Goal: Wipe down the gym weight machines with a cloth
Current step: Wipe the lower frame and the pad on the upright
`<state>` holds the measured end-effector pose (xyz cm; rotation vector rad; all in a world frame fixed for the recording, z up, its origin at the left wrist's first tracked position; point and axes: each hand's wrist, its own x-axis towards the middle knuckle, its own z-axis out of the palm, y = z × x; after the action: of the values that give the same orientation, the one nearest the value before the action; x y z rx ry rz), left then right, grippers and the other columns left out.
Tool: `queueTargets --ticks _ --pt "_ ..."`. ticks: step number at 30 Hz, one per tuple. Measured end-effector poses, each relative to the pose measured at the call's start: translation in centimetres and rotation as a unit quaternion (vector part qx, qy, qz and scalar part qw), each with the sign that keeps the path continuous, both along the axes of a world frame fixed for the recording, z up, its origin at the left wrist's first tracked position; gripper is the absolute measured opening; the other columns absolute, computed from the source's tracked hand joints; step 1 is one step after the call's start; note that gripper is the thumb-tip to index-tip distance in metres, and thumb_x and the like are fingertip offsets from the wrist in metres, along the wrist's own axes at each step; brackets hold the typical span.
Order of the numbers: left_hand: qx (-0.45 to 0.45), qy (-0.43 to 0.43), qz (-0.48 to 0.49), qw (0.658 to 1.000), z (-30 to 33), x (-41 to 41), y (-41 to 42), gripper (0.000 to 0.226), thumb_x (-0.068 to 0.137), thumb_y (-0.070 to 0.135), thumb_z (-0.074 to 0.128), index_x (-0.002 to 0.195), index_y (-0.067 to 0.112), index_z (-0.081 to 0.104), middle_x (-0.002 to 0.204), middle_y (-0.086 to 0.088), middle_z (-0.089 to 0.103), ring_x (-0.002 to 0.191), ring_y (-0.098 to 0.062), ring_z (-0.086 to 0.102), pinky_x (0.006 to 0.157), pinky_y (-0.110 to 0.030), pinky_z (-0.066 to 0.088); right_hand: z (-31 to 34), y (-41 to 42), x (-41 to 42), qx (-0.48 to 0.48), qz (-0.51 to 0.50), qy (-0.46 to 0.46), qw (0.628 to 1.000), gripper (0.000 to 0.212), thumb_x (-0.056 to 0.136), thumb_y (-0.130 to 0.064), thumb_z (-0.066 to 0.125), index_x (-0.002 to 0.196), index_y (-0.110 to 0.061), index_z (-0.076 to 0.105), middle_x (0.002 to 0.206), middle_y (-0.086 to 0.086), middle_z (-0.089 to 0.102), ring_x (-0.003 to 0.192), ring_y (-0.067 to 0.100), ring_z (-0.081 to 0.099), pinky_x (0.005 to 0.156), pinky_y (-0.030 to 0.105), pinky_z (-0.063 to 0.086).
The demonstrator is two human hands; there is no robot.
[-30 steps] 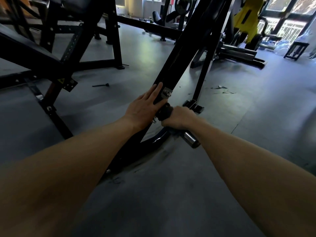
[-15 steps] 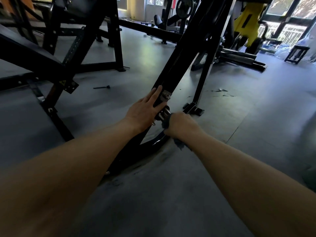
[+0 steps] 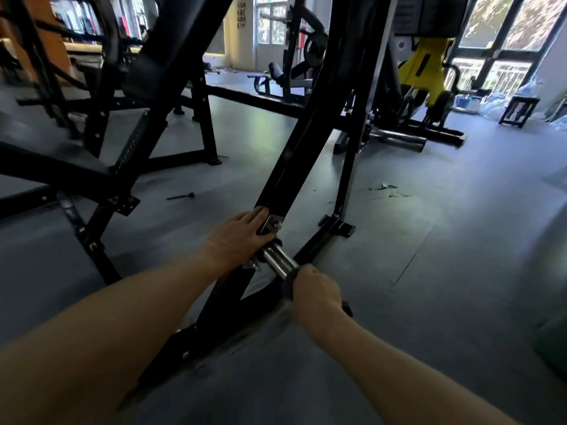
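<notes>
A black slanted arm of the weight machine (image 3: 294, 157) runs down to a steel plate-loading peg (image 3: 277, 261) near the floor. My left hand (image 3: 237, 237) rests on the lower end of that arm with its fingers laid along the black metal. My right hand (image 3: 316, 289) is curled around the outer end of the peg, gripping a dark cloth (image 3: 288, 285) wrapped on it. Only the cloth's edges show, beside my knuckles and behind my wrist. The inner half of the peg is bare and shiny.
The machine's black base bar (image 3: 214, 320) lies on the grey floor under my arms. A black frame (image 3: 101, 179) stands to the left, a small pin (image 3: 181, 196) on the floor beyond. A yellow machine (image 3: 423, 69) and a stool (image 3: 518, 110) stand at the back right.
My right hand with the cloth has slid outward along the peg from its base to its tip, baring the inner steel. My left hand stays on the arm, its fingers now curled closer over the edge.
</notes>
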<state>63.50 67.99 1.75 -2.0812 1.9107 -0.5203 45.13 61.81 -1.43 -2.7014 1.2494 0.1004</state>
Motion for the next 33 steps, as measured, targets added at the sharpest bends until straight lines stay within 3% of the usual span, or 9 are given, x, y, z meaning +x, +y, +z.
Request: queueTargets --ticks 4,7,10,15,20,23,27,29,33 --pt "0.054 -0.028 -0.005 0.998 4.7 -0.5 -0.3 0.053 0.107 0.021 0.044 0.157 0.021 0.028 0.169 -0.012 0.009 0.156 -0.029 0.012 0.121 -0.038 0.026 4.3 -2.3 -2.8 0.130 0.096 0.067 0.985 0.048 0.085 -0.039 0.066 0.130 -0.024 0.064 0.126 0.006 0.065 0.110 0.027 0.065 0.090 0.035 0.056" --pt "0.038 0.013 0.031 0.999 7.8 -1.0 -1.3 0.050 0.101 0.023 0.055 0.148 0.019 0.038 0.161 -0.007 0.027 0.140 -0.025 0.042 0.106 -0.034 0.045 8.6 -4.2 -3.7 0.188 0.062 0.039 0.979 0.045 0.094 -0.037 0.056 0.129 -0.010 0.061 0.130 0.012 0.063 0.116 0.030 0.061 0.085 0.029 0.048" --pt "0.029 0.068 0.065 0.995 10.4 -1.9 -3.0 0.037 0.100 0.015 0.050 0.136 0.016 0.047 0.141 -0.002 0.044 0.113 -0.025 0.059 0.084 -0.035 0.054 11.9 -6.1 -3.9 0.262 -0.023 -0.073 0.962 0.040 0.094 -0.029 0.055 0.121 0.000 0.062 0.125 0.014 0.064 0.113 0.030 0.063 0.089 0.032 0.053" --pt "-0.019 0.252 0.111 0.961 14.2 -5.4 -7.1 0.026 0.106 0.030 0.043 0.122 0.013 0.056 0.123 -0.007 0.057 0.097 -0.023 0.059 0.080 -0.036 0.049 16.0 -9.7 -4.5 0.402 -0.122 -0.308 0.854 0.010 0.095 -0.010 0.059 0.088 -0.004 0.057 0.095 0.016 0.066 0.106 0.038 0.067 0.096 0.053 0.055" --pt "-0.076 0.504 0.150 0.847 16.4 -9.2 -9.4 0.047 0.102 0.055 0.048 0.113 0.011 0.062 0.090 0.002 0.063 0.077 -0.010 0.058 0.060 -0.022 0.042 18.2 -11.0 -5.2 0.475 -0.154 -0.443 0.745 0.008 0.092 0.002 0.063 0.100 0.003 0.061 0.093 0.019 0.065 0.095 0.034 0.067 0.092 0.048 0.057" --pt "-0.107 0.626 0.144 0.759 17.9 -10.4 -10.0 0.051 0.094 0.055 0.064 0.101 0.005 0.073 0.089 -0.010 0.074 0.078 -0.022 0.071 0.069 -0.029 0.057 19.1 -11.9 -4.5 0.492 -0.143 -0.483 0.710 0.022 0.086 0.007 0.062 0.108 0.009 0.067 0.101 0.026 0.070 0.092 0.037 0.071 0.079 0.042 0.061" --pt "-0.175 0.683 0.169 0.688 19.8 -10.6 -9.3 0.056 0.074 0.040 0.088 0.115 0.008 0.069 0.107 -0.012 0.074 0.098 -0.024 0.074 0.091 -0.041 0.060 20.4 -12.8 -4.0 0.511 -0.117 -0.499 0.691 0.023 0.083 0.001 0.071 0.106 0.005 0.068 0.094 0.024 0.074 0.084 0.038 0.074 0.079 0.051 0.062" --pt "-0.187 0.653 0.182 0.711 20.5 -10.6 -8.8 0.065 0.056 0.050 0.096 0.106 0.013 0.074 0.101 -0.008 0.076 0.096 -0.022 0.074 0.090 -0.042 0.060 20.7 -13.0 -3.7 0.540 -0.100 -0.487 0.679 0.032 0.079 -0.002 0.070 0.109 0.006 0.067 0.097 0.025 0.074 0.085 0.039 0.074 0.078 0.052 0.062" --pt "-0.231 0.603 0.200 0.737 20.5 -10.1 -8.2 0.025 0.077 0.024 0.089 0.089 0.012 0.070 0.086 -0.006 0.073 0.082 -0.016 0.071 0.071 -0.027 0.058 20.6 -12.6 -2.8 0.627 -0.060 -0.434 0.644 0.034 0.087 -0.009 0.068 0.119 0.005 0.067 0.108 0.026 0.072 0.094 0.037 0.074 0.076 0.044 0.063"
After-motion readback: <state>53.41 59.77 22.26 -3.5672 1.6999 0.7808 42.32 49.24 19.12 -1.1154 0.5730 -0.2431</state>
